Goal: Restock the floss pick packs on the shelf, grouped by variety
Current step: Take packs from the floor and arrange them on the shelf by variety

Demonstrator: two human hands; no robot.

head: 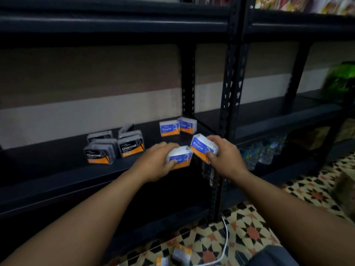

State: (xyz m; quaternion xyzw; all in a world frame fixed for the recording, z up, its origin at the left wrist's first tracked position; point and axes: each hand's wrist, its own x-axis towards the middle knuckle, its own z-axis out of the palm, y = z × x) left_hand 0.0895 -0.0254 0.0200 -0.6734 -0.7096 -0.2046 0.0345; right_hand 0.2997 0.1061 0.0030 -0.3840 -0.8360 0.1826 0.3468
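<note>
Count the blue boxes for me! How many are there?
4. Two blue Round packs stand at the back of the shelf: one and another behind it. The left hand holds one, the right hand another. Blurry packs lie on the floor too.

I see a dim, soft picture; the shelf [57, 181] is almost black, and the edges bend and blur.

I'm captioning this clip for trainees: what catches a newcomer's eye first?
Both hands at centre: the left hand and right hand each hold a blue Round pack before the dark shelf. Behind them stand two more Round packs, with black Charcoal packs grouped to their left.
</note>
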